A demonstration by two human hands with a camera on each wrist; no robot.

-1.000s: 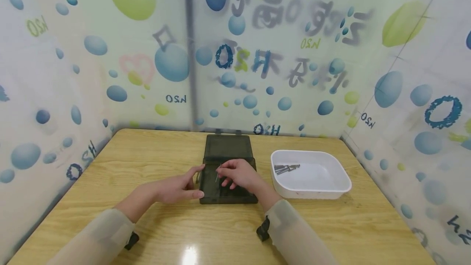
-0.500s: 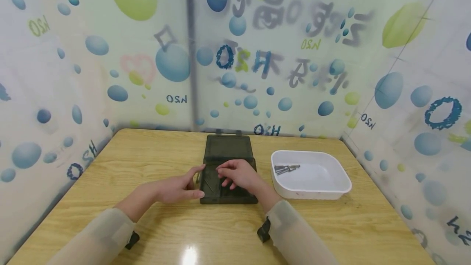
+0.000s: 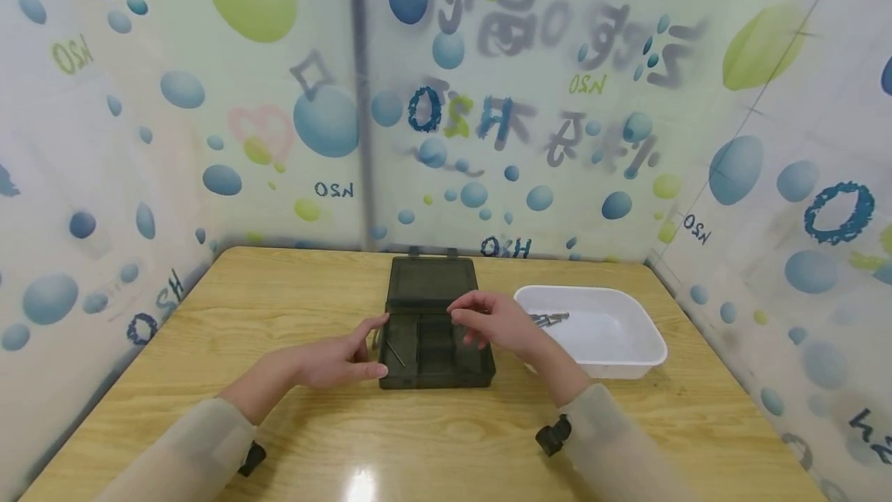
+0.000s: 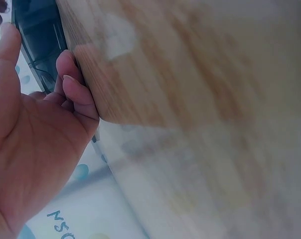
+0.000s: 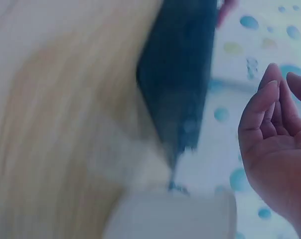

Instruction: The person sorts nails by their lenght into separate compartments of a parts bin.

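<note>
An open dark, see-through compartment box [image 3: 435, 380] stands on the table, its lid [image 3: 432, 281] tipped back. One slim metal piece, like a nail or screw [image 3: 396, 355], lies slanted in its left compartment. My left hand [image 3: 327, 359] rests against the box's left side, index finger and thumb reaching its rim; in the left wrist view, other fingers [image 4: 73, 74] bend beside the box. Between the box and the white tub [image 3: 592, 369] hovers my right hand [image 3: 498, 324], fingers loosely bent with nothing seen between them. Several similar metal pieces [image 3: 555, 318] lie in the tub, partly hidden by that hand.
The white tub stands right of the box. A wooden table [image 3: 300, 440] bears everything. Patterned curtain walls [image 3: 446, 177] close in the back and both sides. A dark wrist camera [image 3: 554, 436] sits under the right forearm.
My right hand has let go of the slim metal piece, which now lies in the left compartment. It has moved right, off the box toward the tub. The left hand stays put.
</note>
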